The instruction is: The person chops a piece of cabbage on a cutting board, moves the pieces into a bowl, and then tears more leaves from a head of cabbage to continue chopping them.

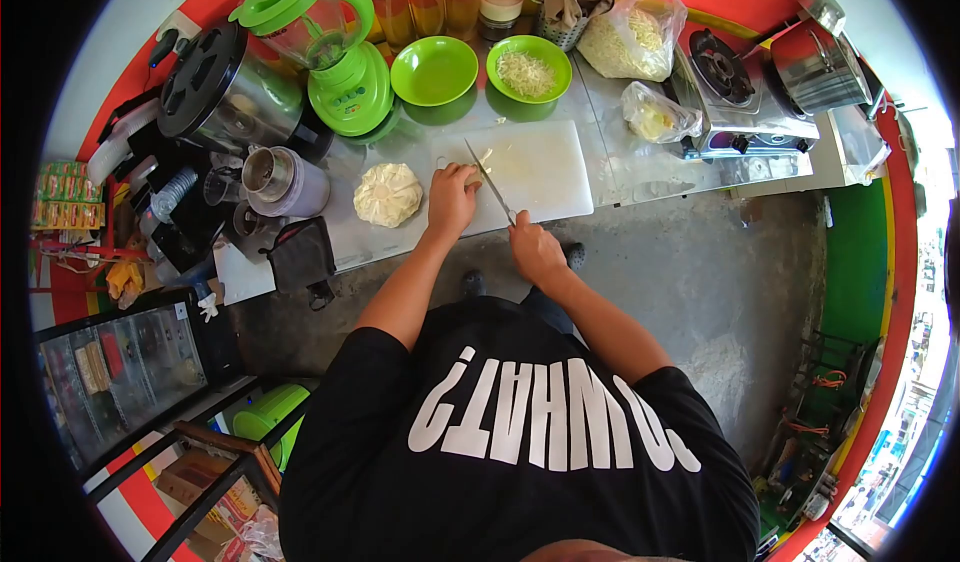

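Note:
My right hand (pixel 537 249) is closed around the handle of a kitchen knife (pixel 488 175), whose blade slants up and to the left over the white cutting board (pixel 548 167). Close to the blade, my left hand (pixel 453 202) rests at the board's left side with its fingers curled down; what they press on is hidden. Small pale shreds (pixel 487 157) lie beside the blade. A cut head of cabbage (pixel 388 195) sits left of my left hand. Behind the board stands a green bowl (pixel 565 90) with pale shreds in it.
Another green bowl (pixel 434 70) stands beside a green blender (pixel 352 87). At the back are bottles (pixel 425 2) and a bag of pale shreds (pixel 632 42). A gas stove (pixel 740 92) with a pot (pixel 820 67) is on the right. A large steel container (pixel 235 92) stands left.

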A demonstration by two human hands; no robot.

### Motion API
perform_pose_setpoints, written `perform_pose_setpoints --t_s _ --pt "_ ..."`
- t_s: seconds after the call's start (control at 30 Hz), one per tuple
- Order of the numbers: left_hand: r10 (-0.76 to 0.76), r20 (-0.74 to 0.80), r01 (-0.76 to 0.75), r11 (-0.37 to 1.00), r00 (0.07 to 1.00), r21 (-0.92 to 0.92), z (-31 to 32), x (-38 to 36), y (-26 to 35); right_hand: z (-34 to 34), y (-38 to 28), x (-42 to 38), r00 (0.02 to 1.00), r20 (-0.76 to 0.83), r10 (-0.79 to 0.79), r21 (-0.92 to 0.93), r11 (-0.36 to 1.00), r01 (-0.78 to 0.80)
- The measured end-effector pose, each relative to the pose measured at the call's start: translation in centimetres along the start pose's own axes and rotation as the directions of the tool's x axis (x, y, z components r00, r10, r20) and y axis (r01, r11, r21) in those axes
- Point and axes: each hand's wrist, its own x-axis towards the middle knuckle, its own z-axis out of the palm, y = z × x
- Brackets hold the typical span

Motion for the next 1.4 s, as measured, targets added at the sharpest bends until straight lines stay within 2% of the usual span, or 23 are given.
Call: perform_pose_setpoints --t_s 0.1,0.23,0.3,0.43,0.5,0.53,0.6,0.63,0.7,0.83,0.9,0.93,1.0,1.13,1.2,1.23,1.3,1.33,1.4 --pt "0.019 0.034 -0.019 1.000 0.999 0.008 -0.2 0.2 -0.2 1.4 -0.4 1.9 0.999 0.001 0.043 -0.020 0.999 -0.043" --pt "0.070 0.041 -0.071 0.997 0.997 0.037 -1.1 -0.1 0.2 1.7 -0.5 3.4 0.999 -0.035 0.020 -0.022 1.000 -0.021" --pt "-0.041 0.100 0.039 0.999 0.994 0.022 -1.3 0.1 0.3 0.9 0.0 3.0 1.000 -0.008 0.024 -0.026 0.999 -0.024" --pt "0.015 0.023 -0.015 1.000 1.000 0.003 -0.7 0.2 -0.7 0.3 0.2 2.6 0.999 -0.022 0.028 0.058 0.998 -0.027" --pt "-0.164 0.103 0.186 0.949 0.981 -0.253 -1.0 0.6 -1.1 0.2 0.3 2.8 0.999 -0.030 0.022 0.069 0.997 -0.020" --pt "-0.161 0.097 0.180 0.951 0.982 -0.252 -1.5 0.8 -0.9 0.1 0.3 2.9 0.999 -0.036 0.017 0.069 0.998 -0.015" --pt "-0.418 0.276 0.501 0.719 0.866 -0.482 -2.3 1.0 -0.9 -0.5 0.5 3.2 1.000 -0.027 -0.004 0.077 0.997 0.006" --pt "-0.416 0.271 0.497 0.721 0.868 -0.483 -2.2 1.2 -1.3 -0.9 0.7 3.2 0.999 -0.031 -0.008 0.077 0.997 0.010" --pt "-0.442 0.390 0.567 0.400 0.808 -0.720 -2.3 1.6 -1.8 -2.1 1.1 3.1 0.996 -0.060 -0.066 0.094 0.993 0.072" --pt "-0.418 0.401 0.553 0.352 0.815 -0.755 -2.6 2.0 -1.7 -3.2 2.1 3.2 0.989 -0.146 -0.024 0.082 0.996 0.036" --pt "-0.432 0.446 0.592 0.306 0.784 -0.745 -2.6 2.2 -1.1 -2.5 3.8 4.4 0.929 -0.341 -0.147 0.001 0.988 0.157" --pt "-0.432 0.450 0.597 0.307 0.782 -0.741 -2.3 2.1 -1.1 -2.2 4.4 4.9 0.930 -0.340 -0.142 0.006 0.988 0.153" --pt "-0.389 0.443 0.583 0.412 0.808 -0.701 -1.9 2.0 -0.6 -2.3 5.1 5.6 0.900 -0.378 -0.216 -0.086 0.976 0.198" --pt "-0.378 0.438 0.578 0.498 0.816 -0.647 -1.3 2.2 2.1 -3.2 6.2 6.5 0.906 -0.360 -0.220 -0.019 0.973 0.229" --pt "-0.354 0.438 0.562 0.578 0.826 -0.592 -1.0 2.9 3.8 -3.9 7.1 7.7 0.834 -0.445 -0.325 0.088 0.911 0.402" --pt "-0.348 0.444 0.562 0.582 0.825 -0.588 -0.8 3.3 4.8 -4.5 7.6 8.0 0.835 -0.449 -0.317 0.092 0.914 0.396" --pt "-0.266 0.398 0.454 0.724 0.878 -0.519 0.2 4.4 6.7 -6.2 8.5 8.4 0.875 -0.409 -0.258 0.332 0.851 0.407" --pt "-0.259 0.401 0.451 0.725 0.879 -0.520 1.0 4.9 7.5 -7.1 8.7 8.4 0.875 -0.414 -0.253 0.331 0.853 0.403" --pt "-0.220 0.434 0.442 0.731 0.874 -0.519 2.8 6.3 9.3 -9.2 9.3 8.6 0.893 -0.427 -0.145 0.551 0.741 0.383"
